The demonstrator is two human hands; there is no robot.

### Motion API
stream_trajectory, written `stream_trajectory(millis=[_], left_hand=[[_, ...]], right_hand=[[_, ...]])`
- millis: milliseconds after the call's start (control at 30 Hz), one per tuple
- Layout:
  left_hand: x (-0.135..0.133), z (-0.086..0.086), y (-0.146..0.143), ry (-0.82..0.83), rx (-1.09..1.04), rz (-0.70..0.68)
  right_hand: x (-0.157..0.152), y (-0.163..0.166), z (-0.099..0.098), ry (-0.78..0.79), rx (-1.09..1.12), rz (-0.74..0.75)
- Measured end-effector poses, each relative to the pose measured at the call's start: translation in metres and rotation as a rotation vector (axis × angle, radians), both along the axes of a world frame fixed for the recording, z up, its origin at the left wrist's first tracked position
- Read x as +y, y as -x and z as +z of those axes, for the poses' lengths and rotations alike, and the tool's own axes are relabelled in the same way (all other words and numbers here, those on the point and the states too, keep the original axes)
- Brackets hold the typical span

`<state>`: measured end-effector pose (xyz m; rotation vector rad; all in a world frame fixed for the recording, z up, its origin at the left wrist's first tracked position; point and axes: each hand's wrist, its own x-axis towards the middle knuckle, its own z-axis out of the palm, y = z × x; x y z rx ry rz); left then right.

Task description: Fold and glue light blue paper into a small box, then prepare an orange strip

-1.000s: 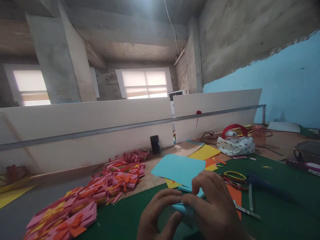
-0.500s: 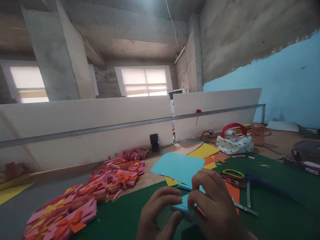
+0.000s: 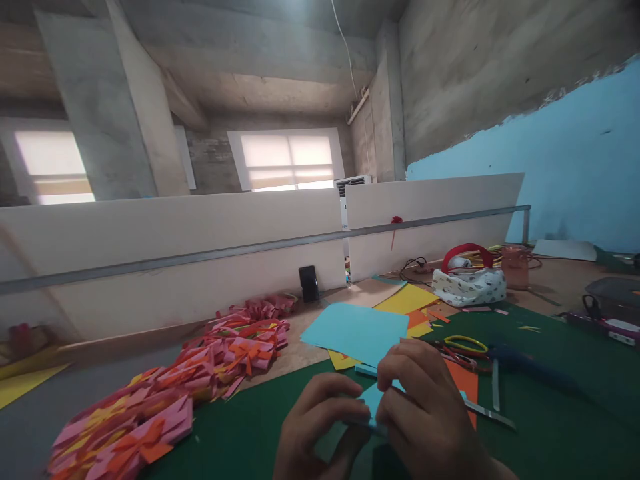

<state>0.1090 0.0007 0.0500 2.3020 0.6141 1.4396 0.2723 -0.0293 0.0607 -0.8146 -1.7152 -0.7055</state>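
Note:
Between my two hands is a small folded piece of light blue paper (image 3: 371, 402), partly hidden by the fingers. My left hand (image 3: 320, 427) pinches its left side, thumb below and fingers curled above. My right hand (image 3: 425, 413) grips the right side with bent fingers. Just beyond the hands lies a stack of light blue paper sheets (image 3: 357, 330). An orange paper sheet (image 3: 464, 385) shows beside my right hand, with a metal strip (image 3: 490, 411) by it.
Pink and orange folded paper pieces (image 3: 215, 367) are heaped on the left. Right of my hands are yellow-handled scissors (image 3: 466, 345) and a blurred dark blue tool (image 3: 530, 367) on the green mat (image 3: 530, 440). A phone (image 3: 309, 284) leans on the partition; a white bag (image 3: 470, 287) stands back right.
My fingers have shifted slightly on the blue paper, the right hand moving a little to the left. Both hands keep hold of it, and the rest stays in place.

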Motion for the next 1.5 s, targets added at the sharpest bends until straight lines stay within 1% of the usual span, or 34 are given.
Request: stream_trajectory(millis=[67,133,200,267,367,467,533,600,667,733,767,833,867,933,1000,1133,1233,1333,1400,1467,1500], left_hand=[[0.002,-0.002,0.0,-0.06,-0.006,0.022],[0.004,-0.005,-0.001,-0.086,-0.068,0.07],[0.004,-0.008,-0.003,-0.072,-0.143,0.126],[0.003,-0.01,-0.004,-0.04,-0.177,0.149],[0.004,-0.009,-0.003,0.041,-0.198,0.178],[0.009,-0.006,0.003,0.177,-0.212,0.226],[0.013,-0.004,0.007,0.281,-0.189,0.21],[0.017,-0.003,0.01,0.373,-0.199,0.205],[0.019,-0.002,0.011,0.457,-0.291,0.251],[0.02,-0.002,0.011,0.555,-0.436,0.296],[0.021,-0.003,0.011,0.614,-0.507,0.296],[0.021,-0.004,0.009,0.722,-0.621,0.264],[0.022,-0.005,0.008,0.757,-0.665,0.248],[0.024,-0.009,0.006,0.792,-0.713,0.231],[0.028,-0.013,0.004,0.789,-0.691,0.254],[0.036,-0.019,0.005,0.793,-0.533,0.339],[0.038,-0.018,0.008,0.842,-0.42,0.325],[0.039,-0.019,0.011,0.838,-0.199,0.289],[0.041,-0.023,0.013,0.858,-0.066,0.22],[0.044,-0.029,0.015,0.911,-0.031,0.141],[0.046,-0.031,0.016,0.926,-0.05,0.13]], right_hand=[[0.001,0.0,0.001,-0.005,-0.003,-0.014],[0.001,-0.001,0.001,0.007,0.002,-0.038],[0.002,-0.002,0.002,0.019,-0.004,-0.045],[0.004,-0.003,0.004,0.029,-0.017,-0.029],[0.01,-0.004,0.01,0.039,-0.044,0.011],[0.019,-0.005,0.02,0.103,-0.119,0.081],[0.027,-0.005,0.027,0.166,-0.186,0.131],[0.036,-0.007,0.033,0.212,-0.202,0.161],[0.047,-0.012,0.032,0.232,-0.106,0.17],[0.061,-0.019,0.025,0.3,0.069,0.184],[0.069,-0.023,0.019,0.373,0.159,0.207],[0.083,-0.03,0.006,0.581,0.325,0.291],[0.089,-0.032,-0.001,0.677,0.404,0.333],[0.096,-0.031,-0.011,0.801,0.519,0.39],[0.098,-0.028,-0.017,0.863,0.54,0.404],[0.095,-0.02,-0.019,0.938,0.459,0.385],[0.094,-0.019,-0.02,0.965,0.414,0.376],[0.095,-0.019,-0.024,0.979,0.376,0.373],[0.098,-0.02,-0.027,0.975,0.364,0.365],[0.102,-0.023,-0.03,0.959,0.363,0.349],[0.105,-0.025,-0.03,0.947,0.365,0.34]])
